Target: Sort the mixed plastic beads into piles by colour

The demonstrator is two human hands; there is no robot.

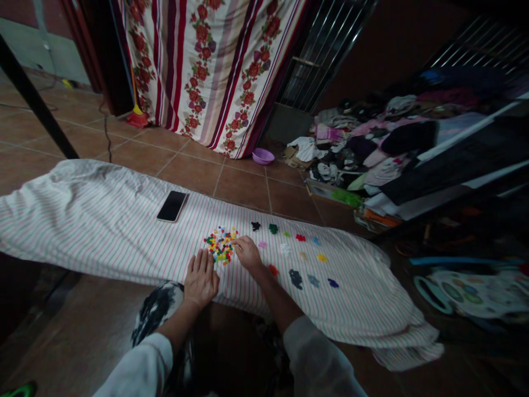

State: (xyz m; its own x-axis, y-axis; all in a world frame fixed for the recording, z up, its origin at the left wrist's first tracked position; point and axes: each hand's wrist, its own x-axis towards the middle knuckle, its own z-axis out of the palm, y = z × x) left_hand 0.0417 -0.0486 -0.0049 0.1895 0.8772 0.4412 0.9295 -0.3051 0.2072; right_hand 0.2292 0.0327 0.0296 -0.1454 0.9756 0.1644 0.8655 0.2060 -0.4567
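A mixed heap of small coloured pieces (223,242) lies on the striped cloth (124,231) in front of me. My left hand (200,280) rests flat at the heap's near left edge, fingers stretched out. At its right edge my right hand (248,252) is closed in a pinch; what its fingertips hold is too small to make out. To the right lie single-colour piles, among them black (255,226), dark green (273,228), red (300,237), white (285,249), yellow (322,257), orange (273,270), dark grey (296,278) and dark blue (333,283).
A phone (172,206) lies on the cloth left of the heap. Beyond are a purple basin (263,156), a broom (137,116) and a flowered curtain (206,66). Heaped clothes (372,138) fill the right side. A dark pole (37,99) slants at left.
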